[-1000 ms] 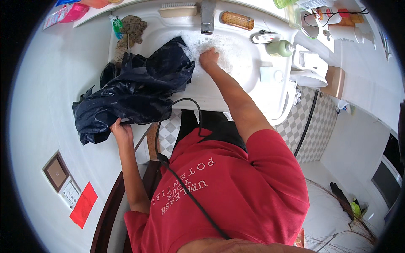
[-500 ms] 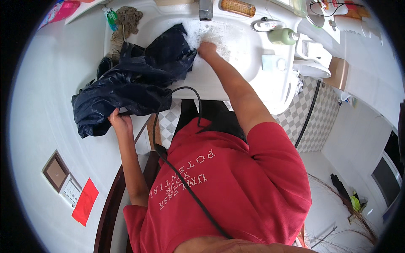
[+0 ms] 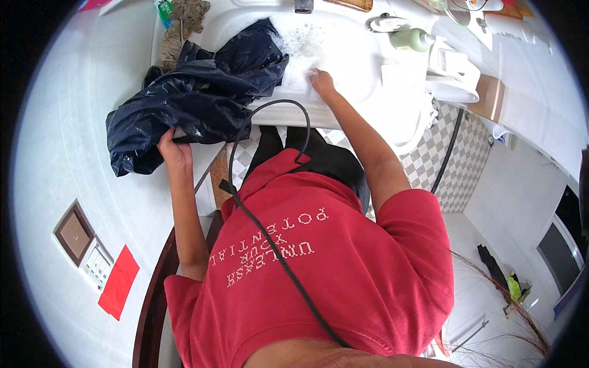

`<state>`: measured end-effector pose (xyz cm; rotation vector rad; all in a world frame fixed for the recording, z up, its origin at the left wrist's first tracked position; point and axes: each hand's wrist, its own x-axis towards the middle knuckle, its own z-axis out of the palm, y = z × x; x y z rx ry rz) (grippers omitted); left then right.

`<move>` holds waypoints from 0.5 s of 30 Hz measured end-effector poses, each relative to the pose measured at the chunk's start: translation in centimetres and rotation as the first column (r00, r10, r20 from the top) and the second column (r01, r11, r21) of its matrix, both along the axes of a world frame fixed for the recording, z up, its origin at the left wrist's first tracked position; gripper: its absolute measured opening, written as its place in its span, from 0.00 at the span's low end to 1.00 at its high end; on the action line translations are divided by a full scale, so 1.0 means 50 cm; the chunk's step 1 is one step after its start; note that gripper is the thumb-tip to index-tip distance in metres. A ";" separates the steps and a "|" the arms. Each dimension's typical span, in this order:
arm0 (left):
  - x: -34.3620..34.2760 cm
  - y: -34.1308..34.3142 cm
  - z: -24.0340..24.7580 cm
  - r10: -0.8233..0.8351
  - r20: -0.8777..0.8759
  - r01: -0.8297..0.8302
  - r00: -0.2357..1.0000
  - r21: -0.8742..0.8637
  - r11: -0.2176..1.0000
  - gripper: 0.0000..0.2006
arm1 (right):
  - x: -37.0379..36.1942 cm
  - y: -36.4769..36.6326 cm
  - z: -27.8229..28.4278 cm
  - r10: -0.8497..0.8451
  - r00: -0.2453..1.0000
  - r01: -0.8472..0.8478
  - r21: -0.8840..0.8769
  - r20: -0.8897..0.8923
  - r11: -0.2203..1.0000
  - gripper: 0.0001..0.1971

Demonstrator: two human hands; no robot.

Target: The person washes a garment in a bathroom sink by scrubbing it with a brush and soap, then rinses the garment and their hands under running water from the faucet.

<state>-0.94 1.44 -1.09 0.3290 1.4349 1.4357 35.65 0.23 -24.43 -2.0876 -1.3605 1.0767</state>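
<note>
A wet, shiny navy cloth (image 3: 184,101), perhaps a jacket, lies bunched over the left part of the white washbasin (image 3: 362,101) and hangs past its front edge. My left hand (image 3: 175,150) is closed on the cloth's near lower edge. Inside the basin, just right of the cloth and apart from it, my right hand (image 3: 322,83) has its fingers curled together. Something whitish shows at its fingertips, foam or a small object; I cannot tell which. Suds (image 3: 300,40) float behind that hand, below the tap (image 3: 304,6).
On the right rim stand a green bottle (image 3: 412,40), a white brush (image 3: 389,24) and a pale block (image 3: 392,75). A white dipper (image 3: 452,89) sits beyond. At the back left lie a brown cloth (image 3: 189,15) and a green tube (image 3: 164,12). A black cord (image 3: 270,236) loops before my body.
My right hand has drawn back from the suds near the cloth's edge, toward the right and nearer me. My left hand keeps its grip on the cloth. The view has shifted slightly.
</note>
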 end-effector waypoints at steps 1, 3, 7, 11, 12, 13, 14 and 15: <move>-0.004 -0.001 0.000 0.000 0.021 0.000 1.000 -0.013 1.000 0.17 | -0.019 0.005 0.020 -0.068 0.951 0.049 -0.070 -0.302 0.996 0.15; -0.020 -0.013 -0.004 0.015 0.037 -0.014 0.999 -0.031 0.999 0.17 | -0.078 0.025 0.112 -0.318 0.677 0.085 -0.358 -0.664 0.930 0.16; -0.041 -0.010 -0.026 -0.009 0.046 0.010 0.999 -0.016 1.000 0.15 | -0.132 0.020 0.290 -0.017 0.655 -0.410 -0.374 -0.756 0.832 0.16; -0.031 0.007 -0.025 -0.047 0.139 0.052 0.989 -0.034 0.998 0.13 | -0.076 -0.028 0.255 0.754 0.657 -0.719 -0.302 -0.003 0.626 0.20; -0.033 0.005 -0.025 -0.042 0.140 0.047 0.989 -0.033 0.998 0.13 | -0.064 -0.044 0.270 0.696 0.686 -0.597 -0.383 0.212 0.705 0.19; -0.035 0.001 -0.025 -0.053 0.132 0.055 0.990 -0.012 0.998 0.13 | -0.056 -0.035 0.319 0.628 0.732 -0.473 -0.467 0.263 0.747 0.17; -0.031 0.004 -0.025 -0.077 0.127 0.076 0.989 0.010 0.997 0.12 | -0.030 -0.040 0.317 0.611 0.686 -0.464 -0.409 0.396 0.786 0.17; -0.033 0.005 -0.030 -0.078 0.131 0.076 0.988 0.013 0.997 0.12 | -0.012 -0.045 0.309 0.577 0.629 -0.462 -0.346 0.521 0.817 0.18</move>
